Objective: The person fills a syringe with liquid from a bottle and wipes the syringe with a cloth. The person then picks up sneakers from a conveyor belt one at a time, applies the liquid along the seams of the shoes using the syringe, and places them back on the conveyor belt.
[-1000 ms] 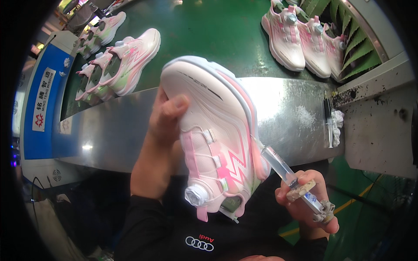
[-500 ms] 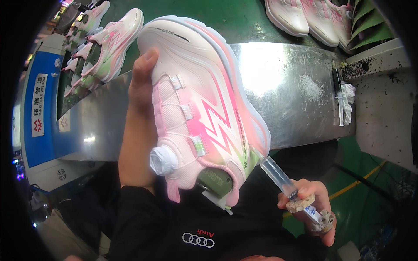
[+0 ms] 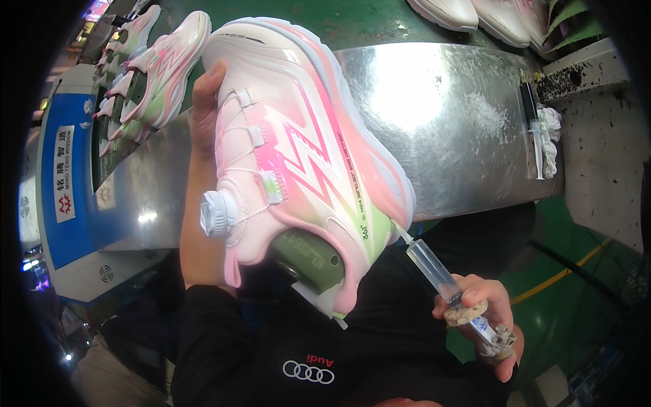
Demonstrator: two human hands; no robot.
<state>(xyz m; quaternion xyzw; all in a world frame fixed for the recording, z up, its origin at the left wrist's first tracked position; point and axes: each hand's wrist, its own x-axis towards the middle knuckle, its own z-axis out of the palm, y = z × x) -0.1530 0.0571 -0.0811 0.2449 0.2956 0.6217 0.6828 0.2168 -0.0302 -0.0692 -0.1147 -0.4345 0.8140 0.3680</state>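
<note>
My left hand (image 3: pixel 205 102) is closed around the far, toe part of a pink and white sneaker (image 3: pixel 305 146); most of its fingers are hidden behind the shoe. The sneaker is tilted, its side turned up and its heel toward me. A dark green shoe last (image 3: pixel 312 261) fills its opening, and a white dial (image 3: pixel 217 211) sits on the tongue. In my right hand (image 3: pixel 494 298) is a clear syringe (image 3: pixel 432 266), fingers closed around its plunger end. Its thin nozzle points at the heel, at the seam between upper and sole; whether it touches I cannot tell.
Beyond the sneaker lies a shiny metal work surface (image 3: pixel 441 169) with whitish residue. A second syringe (image 3: pixel 534 139) and crumpled white tissue (image 3: pixel 551 139) lie at its right end. Similar sneakers (image 3: pixel 173 71) stand at far left, more shoes (image 3: pixel 502 20) at far right. A blue and white machine (image 3: pixel 71 224) borders the left.
The sneaker has shifted left and rolled so that more of its side and last show. The syringe stays nearly in place, its nozzle now more visible beside the heel.
</note>
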